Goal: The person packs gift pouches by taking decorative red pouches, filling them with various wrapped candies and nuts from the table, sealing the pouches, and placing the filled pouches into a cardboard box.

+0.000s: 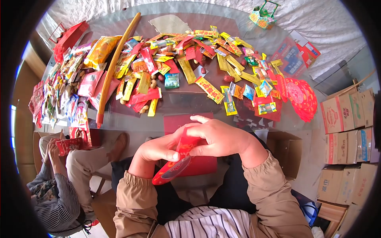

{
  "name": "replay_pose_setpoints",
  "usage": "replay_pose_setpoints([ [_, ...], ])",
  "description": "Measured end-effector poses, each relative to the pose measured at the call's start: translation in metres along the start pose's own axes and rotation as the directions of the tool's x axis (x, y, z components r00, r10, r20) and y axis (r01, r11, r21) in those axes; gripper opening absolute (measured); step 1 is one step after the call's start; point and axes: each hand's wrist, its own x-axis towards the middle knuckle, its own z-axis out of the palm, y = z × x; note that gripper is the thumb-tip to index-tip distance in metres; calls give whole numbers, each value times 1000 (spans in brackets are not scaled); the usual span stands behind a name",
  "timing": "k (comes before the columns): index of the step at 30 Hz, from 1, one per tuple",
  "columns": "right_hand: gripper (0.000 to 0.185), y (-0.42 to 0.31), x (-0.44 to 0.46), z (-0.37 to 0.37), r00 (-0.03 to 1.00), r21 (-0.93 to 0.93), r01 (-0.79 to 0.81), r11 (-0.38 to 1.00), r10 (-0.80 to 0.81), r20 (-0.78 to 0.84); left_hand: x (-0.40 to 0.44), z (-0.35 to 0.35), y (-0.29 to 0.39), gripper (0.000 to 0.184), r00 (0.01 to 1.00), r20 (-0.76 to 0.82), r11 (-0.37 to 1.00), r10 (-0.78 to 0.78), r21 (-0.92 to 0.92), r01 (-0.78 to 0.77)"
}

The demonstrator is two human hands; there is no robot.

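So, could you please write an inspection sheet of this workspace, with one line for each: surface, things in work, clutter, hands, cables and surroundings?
Surface: glass-topped table, mostly covered at its left and middle.
Job's things: red printed item, held before the table's near edge; its exact kind cannot be told.
Clutter: loose wrapped snacks across the table; long yellow stick lying among them; red fan-shaped decoration towards the right end.
Hands: left hand and right hand both on the red printed item, thumbs visible against it.
Cables: nothing seen.
Surroundings: another person seated at lower left; stacked cardboard boxes at the right.
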Motion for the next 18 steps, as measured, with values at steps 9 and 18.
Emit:
replay_pose_setpoints([
  [9, 21, 7, 0, 3, 986, 73, -63, 995, 74, -150, -8, 30, 3, 108, 938, -271, 948, 217, -170, -269],
  [18, 23, 25, -11, -2, 927, 334, -131, 933, 235, -293, -16, -16, 4, 94, 733, -270, 781, 624, 196, -592],
])
